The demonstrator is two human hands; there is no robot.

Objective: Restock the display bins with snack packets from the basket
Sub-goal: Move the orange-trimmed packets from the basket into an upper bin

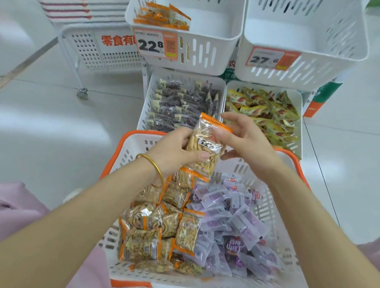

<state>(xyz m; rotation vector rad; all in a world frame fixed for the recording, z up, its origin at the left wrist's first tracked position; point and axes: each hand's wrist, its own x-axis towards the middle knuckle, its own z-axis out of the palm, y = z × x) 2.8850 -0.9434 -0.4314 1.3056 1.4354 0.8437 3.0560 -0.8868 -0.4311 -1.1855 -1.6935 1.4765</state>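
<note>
A white basket with an orange rim (129,281) sits low in front of me, holding several orange-edged seed packets (157,228) on its left and several purple packets (235,224) on its right. Above the basket, my left hand (175,152) grips one orange-edged packet (206,147) from the left. My right hand (245,138) pinches the packet's upper right edge, its other fingers spread. The upper left display bin (212,56) holds a few matching orange packets (163,16) in its back left corner. The upper right bin (305,68) looks bare inside.
Below the upper bins, a lower left bin (145,110) is filled with dark packets and a lower right bin (299,99) with yellow packets. A wheeled white cart (86,46) stands at the left on a pale tiled floor. Pink clothing shows at both lower corners.
</note>
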